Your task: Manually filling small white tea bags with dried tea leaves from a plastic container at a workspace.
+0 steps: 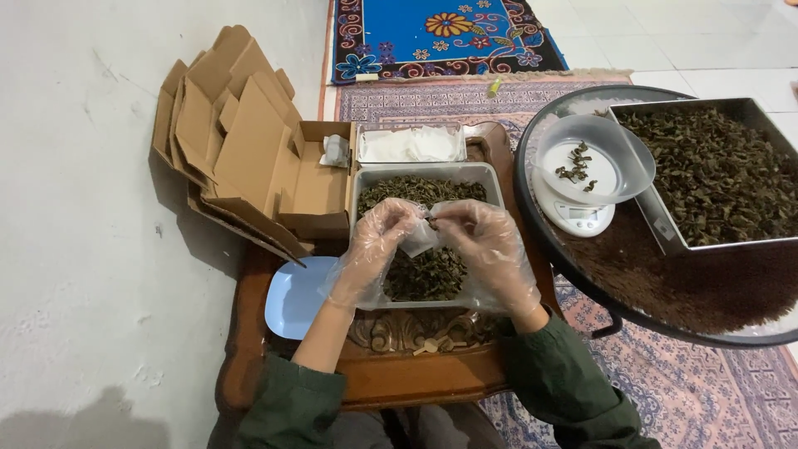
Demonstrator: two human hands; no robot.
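A small, translucent white filter pouch (418,239) is pinched between both hands, held just above the rectangular white plastic tray of dark dried leaves (426,241). The left hand (371,249), in a loose clear plastic glove, has its grip clenched on the pouch's left edge with thumb and fingertips; the right hand (489,247), gloved the same way, grasps the pouch's upper right edge, with a few dark leaf bits at the fingertips. Both forearms come up from dark green sleeves (565,382) at the bottom of the view.

The tray sits on a low carved brown wooden bench (399,378). Just behind the tray, on the same bench, lies a shallower clear plastic tray holding white pouches (411,144). To the left of the leaf tray stands an open brown cardboard box (312,187) with a crumpled white piece inside, and a stack of flattened brown cardboard boxes (224,125) leans beside it toward the pale wall. A pale blue square plate (295,295) rests at the bench's left front edge, partly under the left wrist.

To the right, apart from the bench, stands a round dark glass-topped table (665,291). On it a white kitchen scale (578,218) carries a clear bowl with a few dried leaves (592,158), and just beside that sits a large square metal pan heaped with dried leaves (715,170). A patterned pinkish rug (690,391) covers the floor beneath, and a blue floral mat (445,33) lies farther off.
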